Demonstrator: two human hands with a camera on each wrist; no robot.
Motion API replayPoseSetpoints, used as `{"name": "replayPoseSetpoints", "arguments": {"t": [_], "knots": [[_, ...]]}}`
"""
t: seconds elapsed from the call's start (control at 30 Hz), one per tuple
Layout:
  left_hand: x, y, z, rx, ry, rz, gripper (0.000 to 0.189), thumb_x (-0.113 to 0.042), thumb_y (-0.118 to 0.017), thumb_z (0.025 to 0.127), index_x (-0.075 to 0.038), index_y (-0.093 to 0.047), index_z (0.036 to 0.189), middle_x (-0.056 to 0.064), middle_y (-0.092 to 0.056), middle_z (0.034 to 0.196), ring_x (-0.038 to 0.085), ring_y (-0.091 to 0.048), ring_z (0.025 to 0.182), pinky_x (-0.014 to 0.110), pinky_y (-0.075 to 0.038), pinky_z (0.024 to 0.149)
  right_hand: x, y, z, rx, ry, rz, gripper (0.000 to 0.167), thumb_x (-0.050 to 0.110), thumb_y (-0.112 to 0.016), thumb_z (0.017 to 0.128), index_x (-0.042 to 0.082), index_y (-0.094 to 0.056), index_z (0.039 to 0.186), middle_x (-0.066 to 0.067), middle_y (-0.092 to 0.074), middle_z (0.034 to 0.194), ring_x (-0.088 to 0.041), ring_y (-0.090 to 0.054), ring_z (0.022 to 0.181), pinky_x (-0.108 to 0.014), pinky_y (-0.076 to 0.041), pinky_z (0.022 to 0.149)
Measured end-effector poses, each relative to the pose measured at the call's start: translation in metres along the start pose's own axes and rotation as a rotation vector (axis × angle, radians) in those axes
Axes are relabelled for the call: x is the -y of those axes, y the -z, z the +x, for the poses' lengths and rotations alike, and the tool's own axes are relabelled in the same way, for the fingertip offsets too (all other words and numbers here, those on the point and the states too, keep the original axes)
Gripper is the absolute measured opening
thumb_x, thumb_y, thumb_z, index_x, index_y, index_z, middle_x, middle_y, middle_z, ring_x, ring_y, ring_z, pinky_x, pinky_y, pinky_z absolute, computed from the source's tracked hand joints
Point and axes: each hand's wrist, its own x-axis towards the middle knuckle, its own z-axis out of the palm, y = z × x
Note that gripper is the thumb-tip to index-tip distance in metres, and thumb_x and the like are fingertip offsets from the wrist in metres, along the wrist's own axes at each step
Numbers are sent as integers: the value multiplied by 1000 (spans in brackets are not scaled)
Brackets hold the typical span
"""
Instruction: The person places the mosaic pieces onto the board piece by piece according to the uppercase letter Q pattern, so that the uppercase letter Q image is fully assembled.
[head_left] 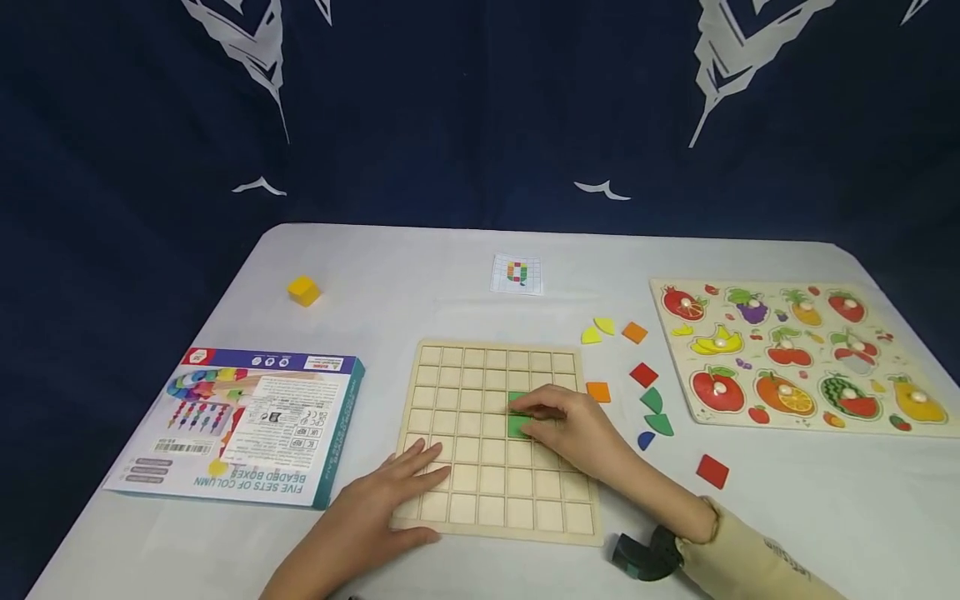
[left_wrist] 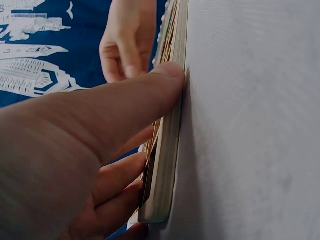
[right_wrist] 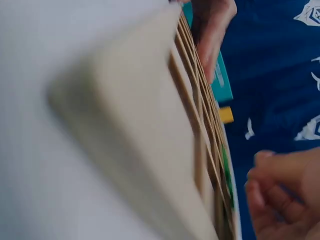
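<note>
Grid board [head_left: 491,480] at 6 o'clock of the head view; green squares [head_left: 517,428] at 1 o'clock from board middle. Right hand [head_left: 573,429] right at them, thumb and index narrowly apart; can't tell if a piece is pinched. Left hand [head_left: 375,512] spread at board's 8 o'clock, thumb against near edge. Board looks stiff, fairly light, may slide; steady by rim. Squares probably thin, light, rigid, maybe slick: pinch opposite edges.
</note>
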Motion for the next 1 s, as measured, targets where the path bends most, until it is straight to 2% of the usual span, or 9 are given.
{"name": "replayPoseSetpoints", "arguments": {"t": [0.1,0.2,0.3,0.4,0.53,0.63,0.83,1.0], "knots": [[0,0,-3,-3,6,1,65,-35,-78,73,-17,-56,132,-6,-36,146,16,-26,135,45,-36,99,0,15,2,-55,-30,62,22,-3,-70,80,2,-69,102,-4,-67,101,-16,-63,91,-27,-51,79],[0,0,-4,-9,-2,-2,65,-35,-78,73,-17,-56,132,-6,-35,146,16,-25,135,45,-36,99,-4,40,1,-142,-67,57,20,-5,-67,82,-1,-68,102,-8,-67,102,-17,-62,94,-24,-50,80],[0,0,-3,-11,-7,-5,65,-35,-78,73,-18,-56,132,-7,-35,146,15,-25,135,44,-35,100,-10,62,-5,-202,-143,52,19,-3,-65,85,-4,-66,104,-12,-66,104,-19,-62,96,-20,-49,79],[0,0,-1,-10,-6,-4,65,-35,-78,73,-18,-56,132,-7,-35,146,15,-25,135,44,-36,100,-17,73,-12,-221,-220,31,21,3,-64,88,-4,-65,108,-15,-65,108,-19,-62,98,-16,-48,78],[0,0,-1,-10,-5,-1,66,-35,-78,73,-18,-56,132,-7,-35,146,15,-25,135,44,-36,99,-26,76,-16,-215,-284,7,24,7,-63,89,-1,-64,112,-13,-64,111,-19,-60,101,-14,-46,79],[1,0,-2,-10,-3,-2,65,-35,-78,73,-17,-56,132,-7,-35,146,15,-25,135,44,-36,99,-32,73,-16,-181,-297,8,25,4,-63,89,-1,-64,113,-13,-63,112,-23,-60,103,-15,-47,80],[0,1,-2,-4,2,-5,65,-34,-78,73,-17,-56,132,-7,-35,146,14,-25,135,44,-35,100,-40,71,-16,-80,-234,-66,30,-3,-65,85,0,-63,115,-13,-62,114,-26,-58,108,-27,-46,87],[1,1,0,-5,0,-12,65,-34,-79,73,-17,-56,132,-7,-35,146,14,-25,135,44,-35,100,-43,69,-18,-73,-203,-189,33,-3,-70,80,5,-66,112,-8,-63,111,-24,-59,104,-34,-47,87]]}}
